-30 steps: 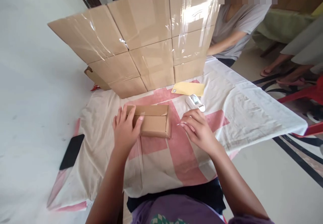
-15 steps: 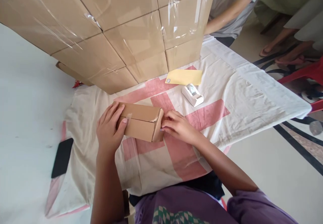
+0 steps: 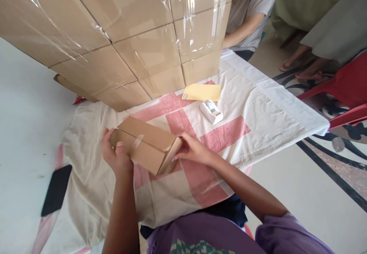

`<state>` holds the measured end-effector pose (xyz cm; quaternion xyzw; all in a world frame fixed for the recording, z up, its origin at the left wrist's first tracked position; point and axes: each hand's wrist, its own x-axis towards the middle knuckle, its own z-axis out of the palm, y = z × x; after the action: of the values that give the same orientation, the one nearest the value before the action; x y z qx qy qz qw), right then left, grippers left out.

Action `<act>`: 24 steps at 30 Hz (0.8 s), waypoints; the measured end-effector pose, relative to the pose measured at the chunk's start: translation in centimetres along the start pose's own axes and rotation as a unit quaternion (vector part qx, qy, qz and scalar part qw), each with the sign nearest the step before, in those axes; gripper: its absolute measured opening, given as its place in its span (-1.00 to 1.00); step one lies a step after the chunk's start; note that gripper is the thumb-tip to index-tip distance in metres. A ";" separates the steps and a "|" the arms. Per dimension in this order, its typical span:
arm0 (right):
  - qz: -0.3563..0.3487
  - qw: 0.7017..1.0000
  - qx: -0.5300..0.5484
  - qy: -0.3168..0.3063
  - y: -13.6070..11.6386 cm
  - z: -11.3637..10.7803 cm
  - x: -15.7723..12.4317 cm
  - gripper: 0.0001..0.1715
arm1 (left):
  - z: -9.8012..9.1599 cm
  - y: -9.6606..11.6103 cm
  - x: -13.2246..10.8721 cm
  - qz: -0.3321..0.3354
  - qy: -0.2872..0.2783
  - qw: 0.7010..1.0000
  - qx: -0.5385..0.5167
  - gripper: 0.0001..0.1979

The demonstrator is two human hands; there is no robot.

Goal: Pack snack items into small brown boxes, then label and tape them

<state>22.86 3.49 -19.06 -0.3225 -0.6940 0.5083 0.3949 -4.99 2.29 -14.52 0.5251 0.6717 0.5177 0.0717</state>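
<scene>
Between my hands is a small brown cardboard box [image 3: 151, 143], its top flaps meeting at a seam with a short piece of clear tape across it. My left hand [image 3: 117, 152] is closed around the box's left end, thumb on the near side. At the right end, my right hand [image 3: 193, 149] grips the box with thumb and fingers. The box looks tilted and somewhat raised off the cloth. Beyond it on the table lie a white tape dispenser [image 3: 211, 112] and a yellow envelope [image 3: 202, 92].
A tall stack of taped cardboard boxes [image 3: 143, 36] stands along the far side of the cloth-covered table [image 3: 258, 112]. A black phone-like slab [image 3: 56, 190] lies at the left. Behind the stack sits another person [image 3: 246, 21]. A red chair [image 3: 344, 86] is at the right.
The box has been lifted and tilted, turning slightly. My left hand has gone from lying on its top to gripping its left end; my right hand now holds the right end. The view has shifted.
</scene>
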 end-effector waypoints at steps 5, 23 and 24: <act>-0.058 0.997 0.010 -0.059 -2.1 0.7 -2.3 0.21 | 1.0 1.5 0.0 -0.097 0.021 0.988 -0.114 -0.58; 0.137 0.787 -0.427 0.423 -2.5 -23.7 -16.6 0.39 | 33.8 25.4 -1.2 0.116 -0.501 0.832 -0.209 -0.30; 0.112 0.766 -0.458 0.436 -2.8 -23.0 -16.3 0.42 | 33.9 25.3 -1.0 0.120 -0.498 0.834 -0.205 -0.29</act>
<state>50.72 -0.71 -16.05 -0.7277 -0.5562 -0.0252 0.4005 33.10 20.35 -10.87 0.7617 0.3556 0.3159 0.4400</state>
